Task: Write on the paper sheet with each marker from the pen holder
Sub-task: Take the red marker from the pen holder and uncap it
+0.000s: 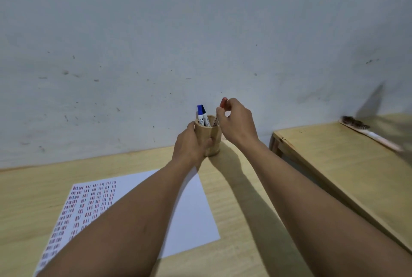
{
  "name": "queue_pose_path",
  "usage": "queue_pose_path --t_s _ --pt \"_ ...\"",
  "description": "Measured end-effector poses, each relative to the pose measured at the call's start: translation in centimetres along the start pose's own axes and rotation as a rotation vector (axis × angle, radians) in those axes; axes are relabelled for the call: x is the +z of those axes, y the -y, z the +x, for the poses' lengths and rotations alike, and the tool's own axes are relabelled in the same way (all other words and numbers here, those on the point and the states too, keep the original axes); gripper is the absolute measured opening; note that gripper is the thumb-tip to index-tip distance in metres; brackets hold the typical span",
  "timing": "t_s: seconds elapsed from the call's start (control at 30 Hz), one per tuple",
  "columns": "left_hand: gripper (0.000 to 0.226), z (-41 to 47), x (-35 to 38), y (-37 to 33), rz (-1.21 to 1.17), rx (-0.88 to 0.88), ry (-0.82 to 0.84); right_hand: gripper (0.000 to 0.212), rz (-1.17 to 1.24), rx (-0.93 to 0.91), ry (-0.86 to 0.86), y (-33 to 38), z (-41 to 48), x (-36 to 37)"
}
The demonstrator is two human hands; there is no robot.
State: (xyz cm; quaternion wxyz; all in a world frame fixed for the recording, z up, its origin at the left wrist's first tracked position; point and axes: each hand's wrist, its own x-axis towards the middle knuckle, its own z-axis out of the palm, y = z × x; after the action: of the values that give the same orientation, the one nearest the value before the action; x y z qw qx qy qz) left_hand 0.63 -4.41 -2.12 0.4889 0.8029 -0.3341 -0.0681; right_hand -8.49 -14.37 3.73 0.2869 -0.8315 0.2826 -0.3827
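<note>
Wooden pen holder (209,140) gripped by left hand (189,145), right hand (236,124) fingers (219,112) pinching red marker (223,102)

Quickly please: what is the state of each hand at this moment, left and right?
Left hand: closed around the wooden pen holder, steadying it on the table.
Right hand: fingers pinched on the red-capped marker at the holder's mouth.

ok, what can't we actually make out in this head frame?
- Red-capped marker: barrel hidden by the right hand.
- Pen holder contents: rim hides anything below the blue-capped marker.
- Paper sheet marks: too small to read; forearms cover part.
- Brush on the side table: blurred.
</note>
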Motion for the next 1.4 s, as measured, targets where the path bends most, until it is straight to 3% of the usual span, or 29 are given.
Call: queue_pose_path --t_s 0.2,0.53,0.7,0.93,1.03,1.13,1.23,1.3,1.4 --pt "0.075 -0.9 -2.7 -0.7 0.07 0.021 -0.043 0.02 0.085 -0.093 -0.008 3.4 -0.7 -1.6" --pt "0.043 -4.6 -10.2 -2.6 -0.09 0.086 -0.26 0.013 -0.098 -0.28 0.13 7.5 -3.9 -0.8" --pt "0.043 -6.7 -13.0 -2.4 -0.17 0.114 -0.229 0.02 -0.332 -0.329 0.17 9.0 -6.0 0.0" --pt "0.011 -8.6 -14.2 -1.0 -0.278 0.127 -0.145 0.026 -0.386 -0.344 0.21 10.2 -8.6 1.0" --pt "0.007 -9.2 -14.7 -0.8 -0.309 0.122 -0.205 0.025 -0.339 -0.368 0.167 10.3 -9.6 1.5" --pt "0.008 -9.6 -15.4 -0.7 -0.358 0.095 -0.29 0.018 -0.168 -0.382 -0.012 10.6 -11.3 2.2" --pt "0.009 -10.0 -16.2 -0.4 -0.403 0.078 -0.31 0.026 0.006 -0.141 -0.023 11.5 -12.9 3.6" --pt "0.009 -10.4 -16.6 0.0 -0.417 0.073 -0.276 0.037 0.364 0.195 0.116 12.5 -13.1 4.2" --pt "0.008 -10.9 -17.0 0.6 -0.421 0.059 -0.223 0.03 0.923 0.582 0.243 13.7 -13.2 5.0"
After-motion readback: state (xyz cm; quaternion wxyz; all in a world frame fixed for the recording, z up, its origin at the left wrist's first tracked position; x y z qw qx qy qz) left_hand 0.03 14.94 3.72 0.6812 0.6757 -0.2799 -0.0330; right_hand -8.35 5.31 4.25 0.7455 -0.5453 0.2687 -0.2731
